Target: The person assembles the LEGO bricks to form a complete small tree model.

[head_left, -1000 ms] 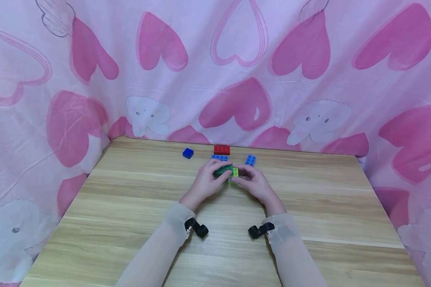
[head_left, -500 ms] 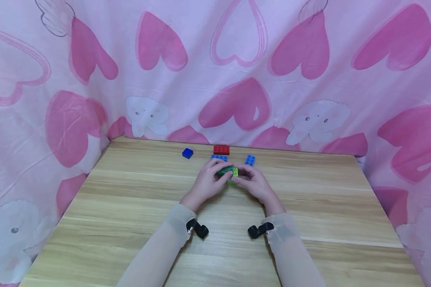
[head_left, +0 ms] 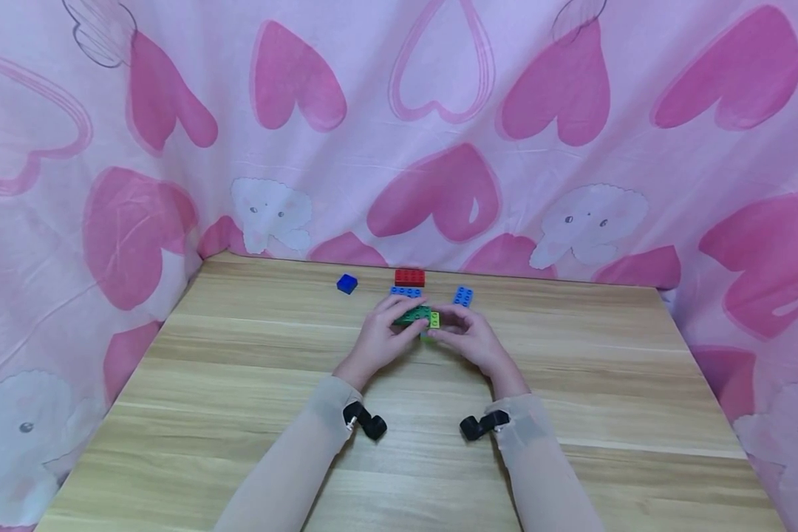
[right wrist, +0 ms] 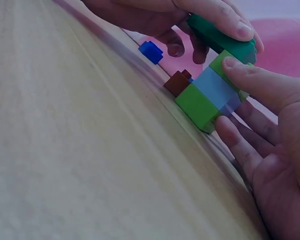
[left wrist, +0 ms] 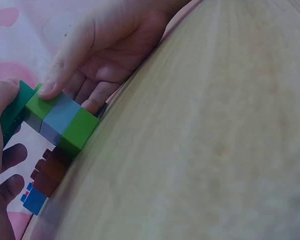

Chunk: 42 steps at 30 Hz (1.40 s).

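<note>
In the head view my left hand (head_left: 380,336) pinches a dark green brick (head_left: 412,316) between thumb and fingers. That brick lies against the upper end of a small stack; I cannot tell if they are joined. My right hand (head_left: 472,340) grips the stack, thumb on its top light green brick (right wrist: 221,64). Below that come a light blue brick (right wrist: 216,87) and a lower green brick (right wrist: 196,106), which is at the tabletop. Beyond the stack's foot stands a brown brick (left wrist: 52,172); whether it is attached is unclear. The left fingers hang near it.
Behind the hands on the wooden table (head_left: 239,414) lie a red brick (head_left: 409,278), a blue brick (head_left: 406,292) partly covered by the left hand, another blue brick (head_left: 463,296) and a dark blue brick (head_left: 347,284). A pink heart-patterned curtain (head_left: 439,74) borders the table's back and sides.
The dark green brick changes its tilt slightly in the left hand, levelling and then tipping again beside the light green brick. The right hand stays nearly still.
</note>
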Motion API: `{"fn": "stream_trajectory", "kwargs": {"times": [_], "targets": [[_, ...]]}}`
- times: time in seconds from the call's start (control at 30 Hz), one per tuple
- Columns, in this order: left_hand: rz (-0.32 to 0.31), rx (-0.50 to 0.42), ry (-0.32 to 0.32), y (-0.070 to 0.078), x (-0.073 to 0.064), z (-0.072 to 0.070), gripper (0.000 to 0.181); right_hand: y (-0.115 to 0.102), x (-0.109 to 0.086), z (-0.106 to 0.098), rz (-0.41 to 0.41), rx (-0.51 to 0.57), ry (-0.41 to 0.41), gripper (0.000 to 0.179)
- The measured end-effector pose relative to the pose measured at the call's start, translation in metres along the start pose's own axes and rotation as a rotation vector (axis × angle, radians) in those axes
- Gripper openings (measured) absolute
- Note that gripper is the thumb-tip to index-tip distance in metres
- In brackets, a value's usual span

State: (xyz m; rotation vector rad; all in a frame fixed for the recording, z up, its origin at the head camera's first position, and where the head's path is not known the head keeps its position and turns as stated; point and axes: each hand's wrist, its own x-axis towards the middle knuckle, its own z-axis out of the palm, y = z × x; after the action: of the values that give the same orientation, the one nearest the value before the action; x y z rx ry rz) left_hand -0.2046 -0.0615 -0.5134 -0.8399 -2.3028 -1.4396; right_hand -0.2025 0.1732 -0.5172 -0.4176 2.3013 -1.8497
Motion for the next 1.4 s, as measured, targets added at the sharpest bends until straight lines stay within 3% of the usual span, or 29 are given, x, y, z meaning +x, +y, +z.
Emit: {"fn": "stream_trajectory", "kwargs": {"times": [0.13, 0.2, 0.4, 0.53, 0.83, 1.03, 1.4], "targets": [[0.009, -0.020, 0.012, 0.000, -0.001, 0.001, 0.035, 0.001, -0.002, -0.006, -0.057, -0.025, -0.019, 0.045], [0.004, -0.022, 0.014, 0.001, -0.001, 0.001, 0.034, 0.002, -0.002, -0.011, -0.090, -0.026, 0.013, 0.041], [-0.031, -0.032, 0.022, 0.003, -0.001, 0.000, 0.035, 0.008, 0.002, -0.019, -0.129, -0.011, 0.309, 0.029], [-0.042, -0.044, 0.021, 0.004, 0.000, 0.000, 0.035, 0.010, 0.005, -0.022, -0.109, -0.116, 0.407, 0.034], [-0.042, -0.073, 0.012, 0.004, -0.001, 0.000, 0.035, 0.011, 0.006, -0.024, 0.012, -0.331, 0.369, 0.061], [-0.056, -0.089, 0.002, 0.004, -0.001, 0.001, 0.035, 0.011, 0.006, -0.024, 0.027, -0.373, 0.333, 0.051], [-0.094, -0.091, -0.044, 0.002, 0.000, 0.001, 0.034, 0.009, 0.004, -0.022, 0.075, -0.365, 0.364, 0.035]]}}
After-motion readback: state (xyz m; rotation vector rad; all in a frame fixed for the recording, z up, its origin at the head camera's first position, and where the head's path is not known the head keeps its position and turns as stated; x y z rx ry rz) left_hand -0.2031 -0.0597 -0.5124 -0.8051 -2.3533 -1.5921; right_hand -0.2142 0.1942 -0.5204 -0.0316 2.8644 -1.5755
